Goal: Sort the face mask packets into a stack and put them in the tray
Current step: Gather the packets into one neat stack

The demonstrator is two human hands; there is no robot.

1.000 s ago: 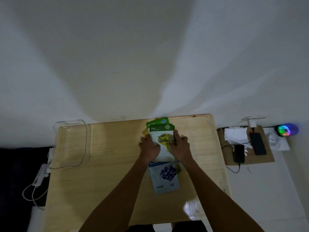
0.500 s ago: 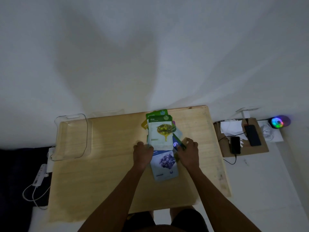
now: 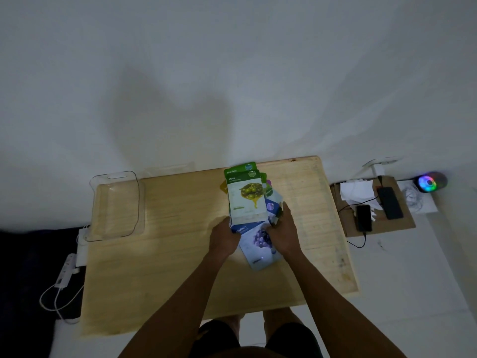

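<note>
Several face mask packets lie in a loose, fanned pile on the wooden table [image 3: 180, 267]. An olive packet [image 3: 246, 200] is on top, with a green aloe vera packet [image 3: 240, 168] sticking out behind it. A blueberry packet [image 3: 258, 244] lies nearest me. My left hand [image 3: 224, 237] rests on the left edge of the blueberry packet, fingers curled on it. My right hand [image 3: 282, 233] grips the pile's right side, where a blue packet [image 3: 272, 206] shows. The clear plastic tray [image 3: 116, 206] sits empty at the table's left far corner.
A cardboard sheet [image 3: 374, 210] right of the table holds two phones, papers and cables. A glowing rainbow speaker [image 3: 429, 182] stands beyond it. A power strip [image 3: 65, 273] with white cable lies on the floor at the left.
Both hands slid from the olive packet down toward me, onto the blueberry packet and the pile's right edge. The pile is more fanned out to the right.
</note>
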